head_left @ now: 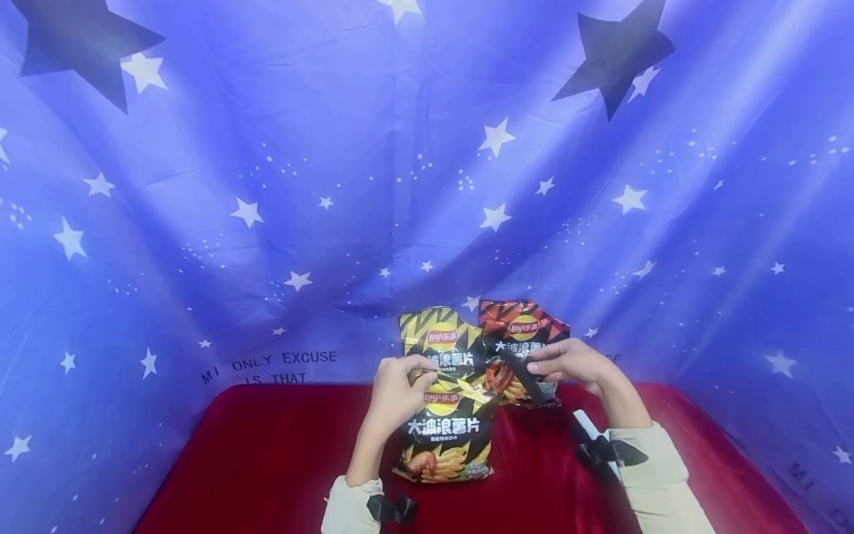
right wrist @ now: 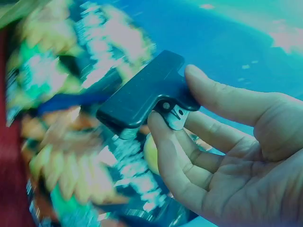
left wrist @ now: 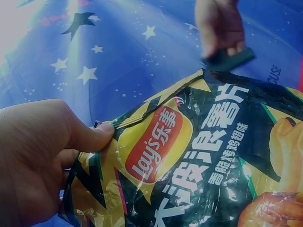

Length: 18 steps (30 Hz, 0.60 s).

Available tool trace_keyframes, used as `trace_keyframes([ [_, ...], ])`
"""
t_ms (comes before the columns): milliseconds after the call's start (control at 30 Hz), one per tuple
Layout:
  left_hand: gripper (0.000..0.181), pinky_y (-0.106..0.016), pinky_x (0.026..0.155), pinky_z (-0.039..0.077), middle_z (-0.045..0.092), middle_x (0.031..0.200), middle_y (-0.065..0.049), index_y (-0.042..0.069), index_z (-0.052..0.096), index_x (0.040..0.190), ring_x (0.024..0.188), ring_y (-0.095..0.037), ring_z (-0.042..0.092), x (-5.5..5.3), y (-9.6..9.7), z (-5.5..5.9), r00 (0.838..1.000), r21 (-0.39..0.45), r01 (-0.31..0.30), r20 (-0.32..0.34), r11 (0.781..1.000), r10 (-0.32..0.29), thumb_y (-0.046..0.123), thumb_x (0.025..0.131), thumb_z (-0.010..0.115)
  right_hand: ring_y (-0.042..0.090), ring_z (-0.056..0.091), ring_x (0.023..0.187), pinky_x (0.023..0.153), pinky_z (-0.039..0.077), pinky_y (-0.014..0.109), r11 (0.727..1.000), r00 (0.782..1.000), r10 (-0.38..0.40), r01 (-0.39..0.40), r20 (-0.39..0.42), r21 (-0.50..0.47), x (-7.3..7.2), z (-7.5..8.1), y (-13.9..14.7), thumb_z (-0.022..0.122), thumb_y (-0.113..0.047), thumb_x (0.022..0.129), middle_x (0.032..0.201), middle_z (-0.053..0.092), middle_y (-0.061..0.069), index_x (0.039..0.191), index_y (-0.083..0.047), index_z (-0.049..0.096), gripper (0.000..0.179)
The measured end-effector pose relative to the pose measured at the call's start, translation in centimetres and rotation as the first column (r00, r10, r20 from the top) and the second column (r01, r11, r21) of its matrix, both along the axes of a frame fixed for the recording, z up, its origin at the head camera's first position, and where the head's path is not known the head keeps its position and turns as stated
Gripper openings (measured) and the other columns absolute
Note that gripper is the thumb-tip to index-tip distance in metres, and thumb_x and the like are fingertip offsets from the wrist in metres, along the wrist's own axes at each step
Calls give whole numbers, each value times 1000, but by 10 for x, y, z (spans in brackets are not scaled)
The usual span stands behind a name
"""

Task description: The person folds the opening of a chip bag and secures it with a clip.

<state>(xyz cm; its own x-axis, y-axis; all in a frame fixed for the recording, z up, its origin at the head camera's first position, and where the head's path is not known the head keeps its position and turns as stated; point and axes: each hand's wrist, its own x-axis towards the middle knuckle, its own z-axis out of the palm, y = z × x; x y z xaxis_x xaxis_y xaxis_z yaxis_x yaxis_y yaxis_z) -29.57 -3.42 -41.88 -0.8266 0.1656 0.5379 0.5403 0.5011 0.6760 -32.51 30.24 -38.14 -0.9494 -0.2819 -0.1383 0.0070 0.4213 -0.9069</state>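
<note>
My left hand (head_left: 394,397) pinches the top edge of a yellow-and-black Lay's chip bag (head_left: 443,437) between thumb and fingers. In the left wrist view, the thumb lies over one top corner of that bag (left wrist: 203,156). My right hand (head_left: 577,363) holds a black bag clip (right wrist: 142,94) by its lever, thumb on one side and fingers on the other. The clip is right of the front bag and overlaps a red-and-black Lay's bag (head_left: 523,315) in the head view. Behind the front bag stands a second yellow-and-black bag (head_left: 430,319), partly hidden.
A dark red cloth (head_left: 280,452) covers the table. Behind it hangs a blue curtain (head_left: 373,185) with white and dark stars. Black straps and camera mounts (head_left: 603,451) sit on both wrists, over light sleeves (head_left: 657,475).
</note>
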Motion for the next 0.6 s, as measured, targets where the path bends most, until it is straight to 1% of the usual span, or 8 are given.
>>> trace_keyframes([
  [33,10,-32,75,44,67,64,6,11,80,98,44,-3,29,0,0,0,1000,3,1,-5,1000,-1,7,90,74,17,74,98,98,56,47,1000,1000,-4,4,-16,-20,1,3,-2,73,-12,93,123,71,20,134,20,52,55],
  [100,11,-35,79,46,72,71,4,11,80,97,50,-5,35,0,1,0,1000,5,-1,-10,1000,1,6,90,74,10,73,94,95,58,40,998,999,-12,9,-44,-65,3,7,-5,71,-12,95,115,75,9,135,21,50,56],
  [167,11,-42,89,47,76,79,3,12,80,97,62,-9,45,1,1,0,1000,6,-5,-8,1000,5,5,90,74,7,73,90,91,59,34,993,997,-30,22,-66,-117,7,9,-10,70,-10,95,106,77,-2,136,21,49,55],
  [233,12,-50,97,45,77,84,2,12,80,96,77,-15,54,0,1,-1,1000,6,-8,-4,1000,8,5,90,74,7,73,88,85,58,29,988,995,-51,38,-88,-149,11,8,-15,69,-10,96,97,77,-9,136,19,50,54],
  [333,12,-55,104,42,78,87,1,13,80,96,97,-25,61,0,1,-1,1000,9,-8,-1,1000,8,5,90,74,9,73,85,78,57,28,980,987,-94,70,-128,-186,17,6,-25,69,-10,95,94,76,-13,133,16,55,48],
  [433,11,-54,104,41,79,90,1,14,80,95,102,-28,64,0,2,-2,1000,10,-16,-16,1000,16,6,89,75,7,72,84,75,58,27,973,973,-134,93,-187,-211,22,3,-34,70,-10,95,95,75,-16,130,13,60,43],
  [533,11,-49,101,42,79,91,2,15,80,93,98,-26,66,-1,3,-4,999,9,-27,-39,1000,28,6,87,76,3,71,88,77,58,25,972,949,-160,103,-273,-212,26,-1,-43,72,-9,94,101,74,-20,128,12,62,42],
  [600,12,-47,100,42,80,92,3,16,80,93,97,-24,66,-2,4,-5,998,5,-30,-48,1000,30,6,87,76,0,70,92,80,57,24,971,930,-184,123,-318,-203,29,-4,-47,73,-9,93,106,74,-21,128,10,64,41],
])
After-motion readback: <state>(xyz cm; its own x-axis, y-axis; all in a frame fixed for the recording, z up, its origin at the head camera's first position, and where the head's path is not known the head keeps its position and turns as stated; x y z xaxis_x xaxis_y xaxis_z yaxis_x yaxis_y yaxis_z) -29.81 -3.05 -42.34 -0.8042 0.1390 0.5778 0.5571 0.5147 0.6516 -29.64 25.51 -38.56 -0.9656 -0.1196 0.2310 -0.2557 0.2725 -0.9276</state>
